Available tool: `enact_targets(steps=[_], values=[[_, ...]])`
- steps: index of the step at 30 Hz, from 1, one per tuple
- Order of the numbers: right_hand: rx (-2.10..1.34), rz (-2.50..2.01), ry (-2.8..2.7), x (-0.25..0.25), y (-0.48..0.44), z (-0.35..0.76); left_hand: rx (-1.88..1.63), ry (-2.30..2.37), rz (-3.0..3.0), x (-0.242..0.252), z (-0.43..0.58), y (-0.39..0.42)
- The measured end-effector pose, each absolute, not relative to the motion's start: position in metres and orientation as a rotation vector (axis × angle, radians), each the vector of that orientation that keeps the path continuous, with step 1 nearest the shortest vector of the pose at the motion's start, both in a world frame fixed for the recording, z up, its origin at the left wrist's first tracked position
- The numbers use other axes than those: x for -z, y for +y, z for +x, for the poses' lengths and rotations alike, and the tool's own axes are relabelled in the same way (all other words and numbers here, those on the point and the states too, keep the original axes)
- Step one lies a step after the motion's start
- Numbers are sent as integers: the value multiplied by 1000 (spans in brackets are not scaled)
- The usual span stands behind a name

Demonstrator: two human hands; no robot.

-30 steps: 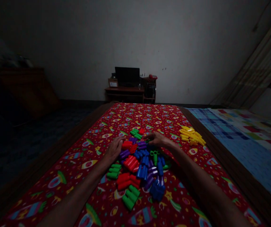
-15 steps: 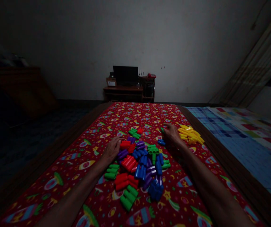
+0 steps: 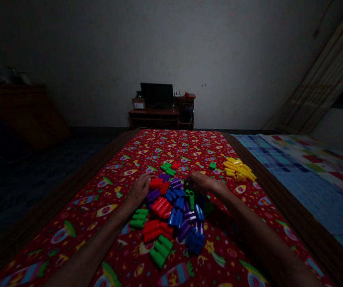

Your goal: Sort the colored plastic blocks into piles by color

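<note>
Plastic tube-shaped building blocks in red, purple, blue and green lie in a loose pile on the red patterned cloth [image 3: 99,207]. My left hand [image 3: 140,190] rests at the pile's left side, open, its fingertips against a red block [image 3: 156,183]. Over the pile's upper right, my right hand [image 3: 200,181] has its fingers curled down round a green block [image 3: 190,195], partly hidden beneath them. A small green block [image 3: 212,165] lies by itself beyond that hand. Farther right is a heap of yellow blocks [image 3: 239,169].
Near the front of the pile are a green block [image 3: 161,251] and blue blocks [image 3: 195,241]. Beyond the cloth's far end stands a desk [image 3: 153,113] with a dark monitor [image 3: 157,95]. A blue checked sheet [image 3: 267,167] spreads along the right.
My right hand has let go of the small green block, left it near the yellow heap, and come back left to the pile. The left hand stays beside the red block.
</note>
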State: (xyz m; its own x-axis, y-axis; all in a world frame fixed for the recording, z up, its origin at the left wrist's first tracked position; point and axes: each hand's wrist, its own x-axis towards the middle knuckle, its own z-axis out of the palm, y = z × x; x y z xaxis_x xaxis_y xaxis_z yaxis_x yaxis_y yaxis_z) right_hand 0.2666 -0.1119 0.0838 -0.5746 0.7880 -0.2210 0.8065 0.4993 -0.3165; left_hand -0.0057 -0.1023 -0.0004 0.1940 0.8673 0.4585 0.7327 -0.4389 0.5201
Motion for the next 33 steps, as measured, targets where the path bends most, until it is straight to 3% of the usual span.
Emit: enact_targets(steps=[4,13,16,20,23,33], values=[[687,1512,2824,-74,-95,286,-1062,1530,2280,2,-7,-101],[-22,2453,2711,-53,-70,333,-1064,1529,2281,2,-6,-101],[6,2383,2773,-62,-74,329,-1078,1530,2283,3,-6,-100],[451,1708,2863,-75,-91,302,-1070,1543,2285,4,-6,-99],[387,1429,2773,-76,-107,283,-1067,1551,2283,5,-6,-99],[-65,1936,2746,-63,-81,317,-1045,1532,2296,2,-6,-101]])
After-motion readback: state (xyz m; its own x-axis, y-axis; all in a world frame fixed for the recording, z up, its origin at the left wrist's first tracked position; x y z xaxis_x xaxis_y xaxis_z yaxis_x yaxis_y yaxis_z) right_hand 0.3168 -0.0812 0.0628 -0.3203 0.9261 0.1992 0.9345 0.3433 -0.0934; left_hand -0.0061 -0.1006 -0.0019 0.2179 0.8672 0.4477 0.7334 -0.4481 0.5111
